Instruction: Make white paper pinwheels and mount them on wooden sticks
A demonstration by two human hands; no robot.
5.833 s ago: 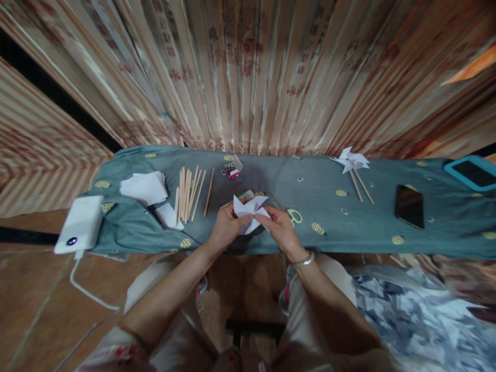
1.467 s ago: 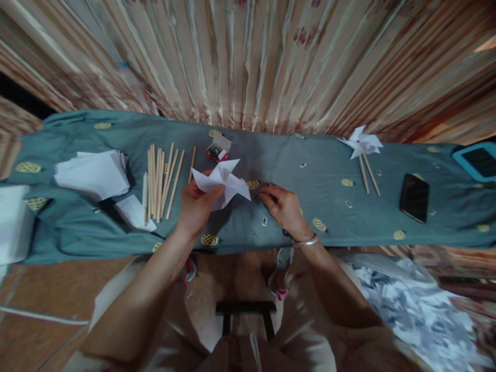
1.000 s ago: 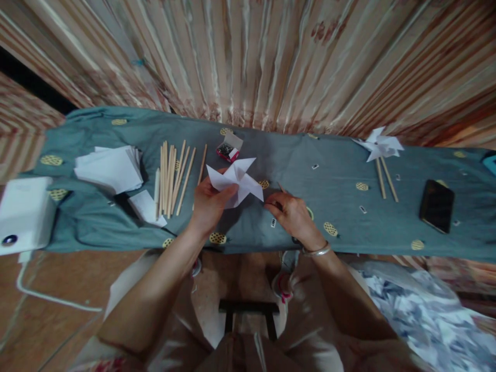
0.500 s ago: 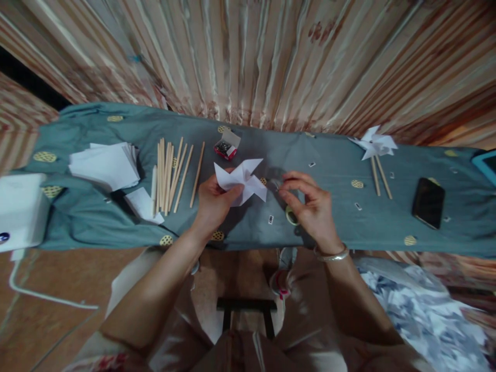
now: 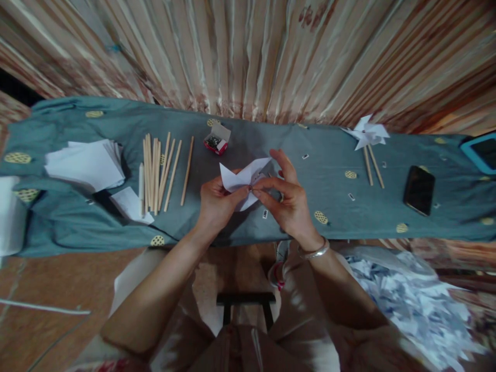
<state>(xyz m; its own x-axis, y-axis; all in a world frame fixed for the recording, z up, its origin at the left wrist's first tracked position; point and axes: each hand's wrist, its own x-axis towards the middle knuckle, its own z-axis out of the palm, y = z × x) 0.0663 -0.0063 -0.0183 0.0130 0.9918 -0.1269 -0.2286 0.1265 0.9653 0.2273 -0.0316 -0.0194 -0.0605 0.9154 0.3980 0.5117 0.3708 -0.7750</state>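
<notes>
- White paper, bent into a pinwheel [image 5: 237, 179], sits between both hands just above the near part of the cloth-covered table [image 5: 327, 155]; its blades stand out, so the shaping looks mostly done.
- The left hand [image 5: 217, 204] grips it from the side, thumb pressed on the middle; the other fingers are largely hidden behind the paper, so I cannot tell how they lie.
- The right hand [image 5: 291, 204] has thumb and forefinger pinching at the centre, on what looks like a pin [image 5: 250, 188], though it is too small to be sure; at least one other finger is raised and spread away.
- No stick shows on this piece, so joining it to one appears to be left.
- Done, at the right: a finished pinwheel [image 5: 365, 135] with two mounted-looking sticks [image 5: 370, 168] below it; there may be two overlapping, I cannot tell.
- Not yet used, at the left: a row of loose sticks [image 5: 155, 175] and a pile of flat paper [image 5: 87, 164], so much seems to remain.
- An open red box [image 5: 217, 144] of small metal bits, probably more pins, lies beyond the hands, to the right of the sticks.
</notes>
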